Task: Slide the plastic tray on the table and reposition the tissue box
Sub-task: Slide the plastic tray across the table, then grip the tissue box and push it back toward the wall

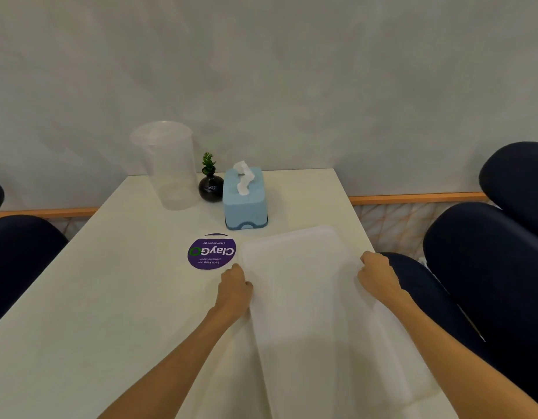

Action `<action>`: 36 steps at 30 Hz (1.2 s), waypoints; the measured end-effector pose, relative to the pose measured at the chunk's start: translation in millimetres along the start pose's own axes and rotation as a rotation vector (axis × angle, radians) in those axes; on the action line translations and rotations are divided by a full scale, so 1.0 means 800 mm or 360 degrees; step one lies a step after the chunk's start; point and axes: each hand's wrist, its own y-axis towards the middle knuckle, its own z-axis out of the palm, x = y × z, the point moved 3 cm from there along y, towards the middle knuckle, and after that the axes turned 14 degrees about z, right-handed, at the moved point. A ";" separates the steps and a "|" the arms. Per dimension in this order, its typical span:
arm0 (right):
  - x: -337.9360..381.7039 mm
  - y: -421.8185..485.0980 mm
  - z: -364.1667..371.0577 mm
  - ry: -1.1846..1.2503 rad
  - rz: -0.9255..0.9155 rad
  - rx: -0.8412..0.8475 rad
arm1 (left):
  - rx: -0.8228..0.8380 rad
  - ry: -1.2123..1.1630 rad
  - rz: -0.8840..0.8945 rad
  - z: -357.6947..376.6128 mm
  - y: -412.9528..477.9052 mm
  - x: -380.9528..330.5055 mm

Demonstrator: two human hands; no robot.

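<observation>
A long translucent white plastic tray (310, 297) lies on the right half of the white table (110, 297), its right side reaching past the table's edge. My left hand (235, 290) grips the tray's left rim, fingers curled over it. My right hand (378, 275) grips the right rim the same way. A light blue tissue box (246, 204) with a white tissue sticking out of its top stands just beyond the tray's far end, apart from it.
A tall clear plastic container (168, 164) and a small black vase with a green plant (210, 186) stand at the back by the wall. A round purple sticker (211, 251) lies left of the tray. Dark blue chairs (485, 252) flank the table.
</observation>
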 end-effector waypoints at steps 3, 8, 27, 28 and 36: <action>-0.011 0.007 0.000 0.0114 0.0062 -0.0007 | -0.0011 0.0015 0.0096 0.000 0.021 -0.010; -0.005 0.020 -0.016 0.0152 0.0098 0.0020 | 0.0006 0.0095 0.0185 0.000 0.063 -0.030; -0.006 0.038 -0.022 0.0073 0.0171 -0.0006 | 0.0079 0.0194 0.0220 0.021 0.103 -0.029; -0.006 0.037 -0.023 0.0053 0.0179 -0.0006 | 0.0075 0.0171 0.0225 0.022 0.103 -0.027; 0.025 0.041 -0.047 -0.0026 0.0040 -0.0133 | -0.0065 -0.0323 0.0054 -0.017 0.095 -0.018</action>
